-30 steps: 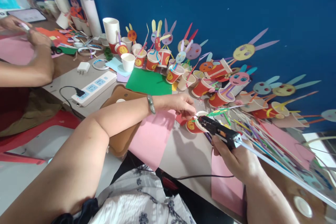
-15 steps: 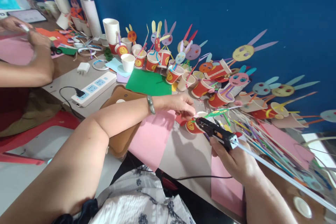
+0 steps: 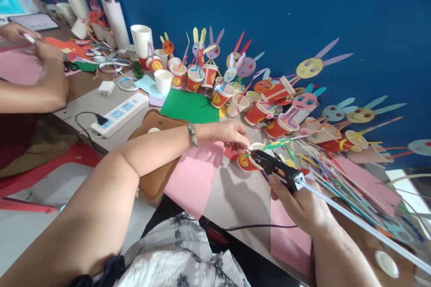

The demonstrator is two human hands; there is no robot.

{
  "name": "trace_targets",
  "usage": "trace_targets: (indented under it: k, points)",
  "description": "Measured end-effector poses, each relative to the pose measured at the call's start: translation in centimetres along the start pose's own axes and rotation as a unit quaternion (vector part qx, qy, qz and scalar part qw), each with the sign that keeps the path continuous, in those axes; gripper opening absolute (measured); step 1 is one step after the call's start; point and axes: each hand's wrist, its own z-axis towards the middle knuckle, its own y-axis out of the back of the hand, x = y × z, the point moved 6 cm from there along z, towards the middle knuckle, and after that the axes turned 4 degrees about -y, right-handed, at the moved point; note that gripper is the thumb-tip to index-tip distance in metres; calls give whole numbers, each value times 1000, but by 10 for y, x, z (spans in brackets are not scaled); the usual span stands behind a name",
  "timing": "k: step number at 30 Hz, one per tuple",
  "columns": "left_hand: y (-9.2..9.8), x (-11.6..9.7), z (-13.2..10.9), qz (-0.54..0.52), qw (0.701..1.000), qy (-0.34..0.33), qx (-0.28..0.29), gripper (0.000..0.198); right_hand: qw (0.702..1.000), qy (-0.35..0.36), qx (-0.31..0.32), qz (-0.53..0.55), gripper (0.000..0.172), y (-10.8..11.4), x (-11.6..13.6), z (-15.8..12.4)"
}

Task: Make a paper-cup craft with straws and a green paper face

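Observation:
A black glue gun [image 3: 279, 169] with a long clear glue stick [image 3: 353, 219] out of its back is gripped in my right hand [image 3: 306, 208]. Its nozzle points left, at the rim of a red and white paper cup [image 3: 247, 163]. My left hand [image 3: 235, 135] is pinched closed just beside that rim, close to the nozzle tip. Whatever small piece sits between those fingertips is too small to make out. Behind the gun, a green paper piece with yellow marks [image 3: 279, 144] sticks out to the right from the cup.
Paper cups with paper rabbit heads [image 3: 305, 101] line the blue wall. Pipe cleaners [image 3: 340, 179] lie to the right. Green paper [image 3: 190, 105], pink paper [image 3: 195, 175], a brown case [image 3: 151, 184] and a power strip [image 3: 121, 114] lie leftward. Another person's arm [image 3: 37, 94] is at far left.
The view has shifted very slightly. Both hands and the glue gun keep nearly the same place at the cup.

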Motion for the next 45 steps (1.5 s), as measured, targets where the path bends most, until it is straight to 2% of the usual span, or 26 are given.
trace_targets:
  k: [34,45]
  points:
    - [3,2,1,-9,1000,-5,-11,15,1000,-15,-6,4,46,0,-2,2]
    - [2,1,0,-8,1000,-2,-6,16,1000,-28,6,8,41,-2,-3,1]
